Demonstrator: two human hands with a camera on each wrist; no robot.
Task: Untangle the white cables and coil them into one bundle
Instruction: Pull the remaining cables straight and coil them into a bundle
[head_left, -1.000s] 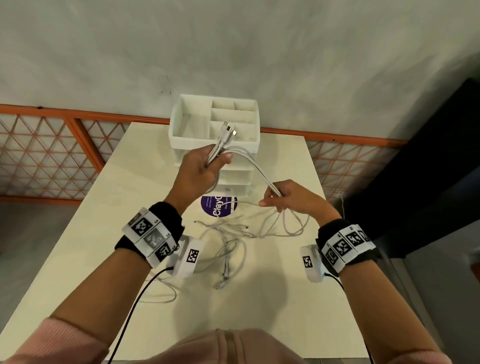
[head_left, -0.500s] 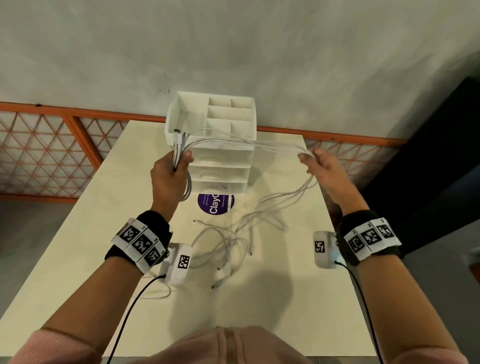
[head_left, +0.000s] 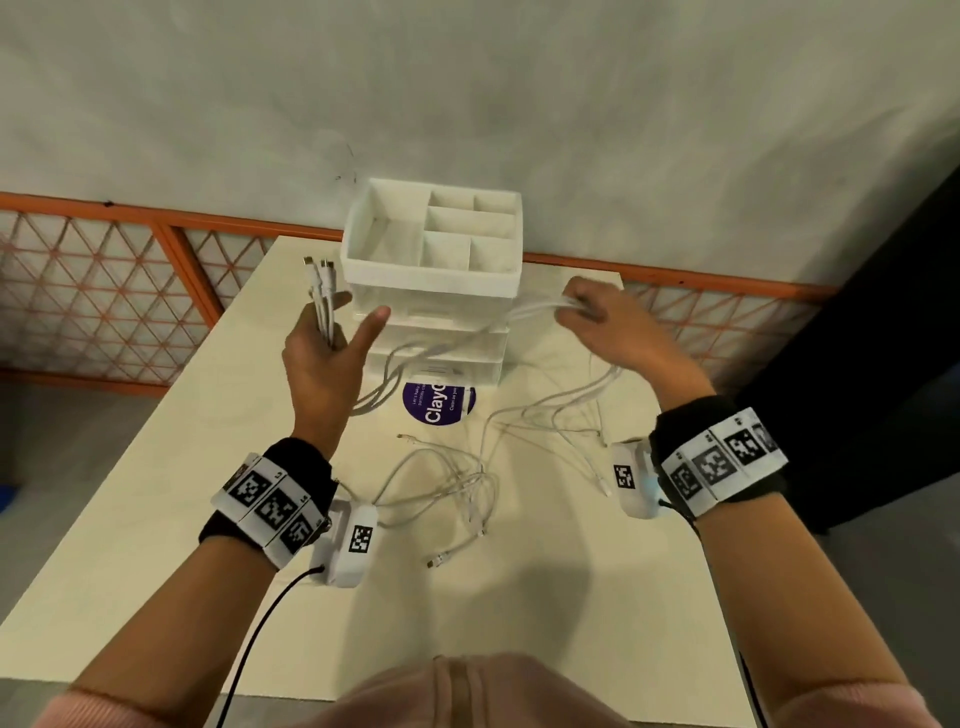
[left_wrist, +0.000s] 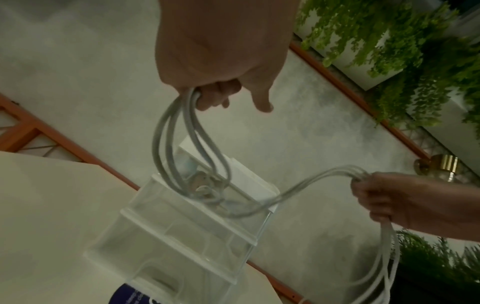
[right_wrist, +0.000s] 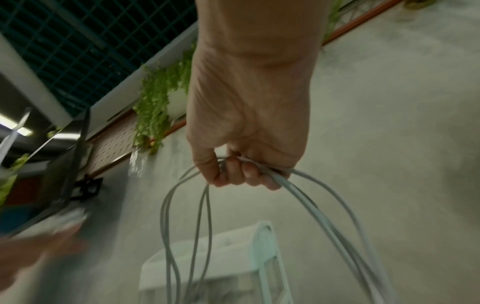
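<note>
Since half a second ago the right hand (head_left: 608, 325) has dropped and come in toward the white drawer organizer (head_left: 434, 270), so the span of white cables (head_left: 467, 338) between the hands now sags in front of the drawers instead of running taut; the left hand (head_left: 324, 353) has stayed put at the organizer's left side, though its thumb now sticks out free.

Left-hand fingers are curled around a bunch of cable ends whose plugs (head_left: 322, 270) stand up above the fist, beside the organizer's top tray. From under that fist, in the left wrist view, the cables (left_wrist: 187, 148) loop down and swing across to the right hand (left_wrist: 405, 201). The right hand's fingers (right_wrist: 239, 172) are closed around the same strands, which hang below it in long loops (right_wrist: 187, 226).

On the pale table (head_left: 156, 493) the remaining cable lies in a loose tangle (head_left: 467, 483) near the middle, with more strands trailing to the right under the right wrist. One plug end (head_left: 436, 561) lies nearest the person. A purple round sticker (head_left: 439, 408) sits on the table just in front of the organizer.
</note>
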